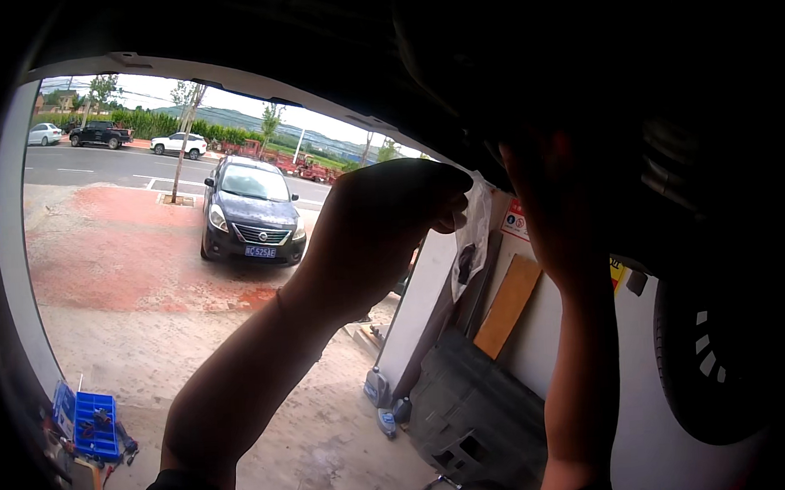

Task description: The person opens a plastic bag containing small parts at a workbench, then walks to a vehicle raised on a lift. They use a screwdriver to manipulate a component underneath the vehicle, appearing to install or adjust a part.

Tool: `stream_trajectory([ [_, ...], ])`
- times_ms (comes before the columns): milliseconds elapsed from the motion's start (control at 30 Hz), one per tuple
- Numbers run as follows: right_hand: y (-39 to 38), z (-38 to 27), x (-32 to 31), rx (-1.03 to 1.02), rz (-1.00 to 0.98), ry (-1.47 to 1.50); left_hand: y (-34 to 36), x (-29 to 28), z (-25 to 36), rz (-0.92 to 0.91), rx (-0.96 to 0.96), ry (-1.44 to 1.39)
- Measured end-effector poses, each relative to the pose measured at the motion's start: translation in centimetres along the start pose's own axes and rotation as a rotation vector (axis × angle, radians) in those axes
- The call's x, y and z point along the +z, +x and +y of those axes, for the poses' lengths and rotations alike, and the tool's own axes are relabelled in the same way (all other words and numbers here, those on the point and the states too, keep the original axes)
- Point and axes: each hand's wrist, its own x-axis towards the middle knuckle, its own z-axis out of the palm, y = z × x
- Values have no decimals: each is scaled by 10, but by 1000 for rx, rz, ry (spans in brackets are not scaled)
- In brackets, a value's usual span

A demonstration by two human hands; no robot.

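Note:
I look out from beneath a raised vehicle's dark underside (436,56), with both arms lifted. My left hand (391,214) is closed at the top of a clear plastic bag (470,232), which hangs from its fingertips and has a dark item inside. Just right of the bag, my right hand (541,202) reaches up against or close to the underside. Its fingers are lost in shadow, so I cannot tell what they touch or hold.
A tyre (674,372) hangs at right. Below lie a black plastic panel (472,400), leaning board (507,305), jugs (378,388) and blue tool case (96,425) with scattered tools. Outside the doorway stand a parked dark car (248,208) and other vehicles along a road.

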Motion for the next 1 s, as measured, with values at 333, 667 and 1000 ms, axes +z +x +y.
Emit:
stream_trajectory([
  [333,16,-8,-8,16,-84,168,10,13,-2,5,-194,-593],
  [667,14,-7,-7,-50,-79,220,6,18,-1,89,-425,-1215],
  [1000,15,-10,-9,-71,-71,205,6,17,-1,72,-421,-1261],
])
